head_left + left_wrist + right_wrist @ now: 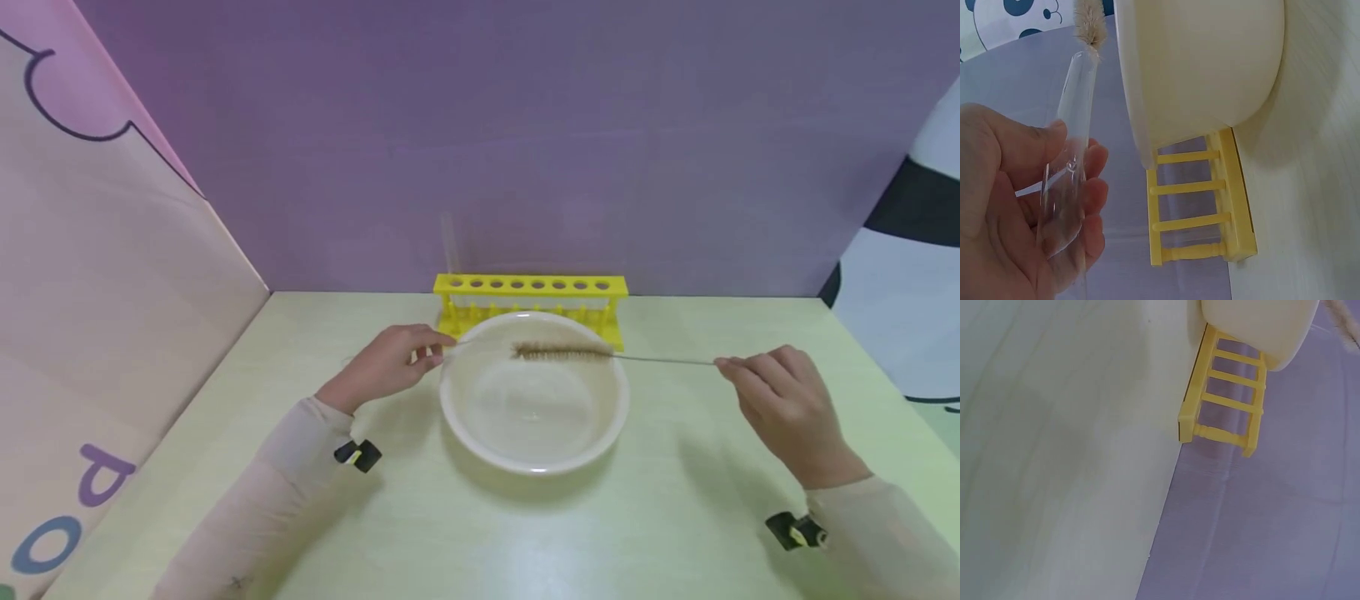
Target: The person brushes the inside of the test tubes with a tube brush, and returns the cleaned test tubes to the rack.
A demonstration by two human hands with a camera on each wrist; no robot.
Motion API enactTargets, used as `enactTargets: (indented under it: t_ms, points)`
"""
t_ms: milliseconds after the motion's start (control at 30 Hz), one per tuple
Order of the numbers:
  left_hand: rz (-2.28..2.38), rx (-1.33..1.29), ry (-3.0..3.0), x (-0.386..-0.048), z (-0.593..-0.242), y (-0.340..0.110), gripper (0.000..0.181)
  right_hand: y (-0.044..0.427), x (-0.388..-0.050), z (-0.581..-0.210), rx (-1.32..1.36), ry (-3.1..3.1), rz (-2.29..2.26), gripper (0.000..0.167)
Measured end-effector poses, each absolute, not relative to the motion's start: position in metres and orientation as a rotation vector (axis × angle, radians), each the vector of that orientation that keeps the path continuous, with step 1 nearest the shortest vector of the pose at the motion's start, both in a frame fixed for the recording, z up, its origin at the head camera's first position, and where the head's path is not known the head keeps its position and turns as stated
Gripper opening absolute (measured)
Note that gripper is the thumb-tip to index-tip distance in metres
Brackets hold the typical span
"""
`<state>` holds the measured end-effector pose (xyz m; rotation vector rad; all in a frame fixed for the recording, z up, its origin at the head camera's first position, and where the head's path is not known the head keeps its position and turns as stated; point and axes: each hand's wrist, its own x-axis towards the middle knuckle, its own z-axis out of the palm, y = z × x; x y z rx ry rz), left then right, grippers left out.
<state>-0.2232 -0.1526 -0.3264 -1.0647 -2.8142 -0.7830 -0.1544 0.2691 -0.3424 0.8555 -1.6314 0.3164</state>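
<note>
In the head view my left hand [390, 360] is at the basin's left side, and in the left wrist view it holds a clear glass test tube [1080, 94] between thumb and fingers. My right hand [787, 412] pinches the thin wire handle of a bristled test tube brush [562, 352] out to the right. The brush lies nearly level over the far part of a white basin [534, 468]. Its bristle tip [1090, 28] is at the tube's mouth; whether any bristles are inside is unclear. The right wrist view does not show the right hand.
Behind the basin stands a yellow test tube rack [532, 286] with a row of holes. A clear tube [448, 237] rises from its left end. A purple wall panel [525, 142] closes off the back of the pale table [540, 542].
</note>
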Motion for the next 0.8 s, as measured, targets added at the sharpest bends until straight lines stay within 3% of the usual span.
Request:
enactTargets:
  t_ms: [800]
  points:
    - [-0.856, -1.17, -2.829, -0.2306, -0.3299, -0.1486, 0.024, 0.26, -0.1571, -0.3487, 0.853, -1.533, 0.37, 0.03]
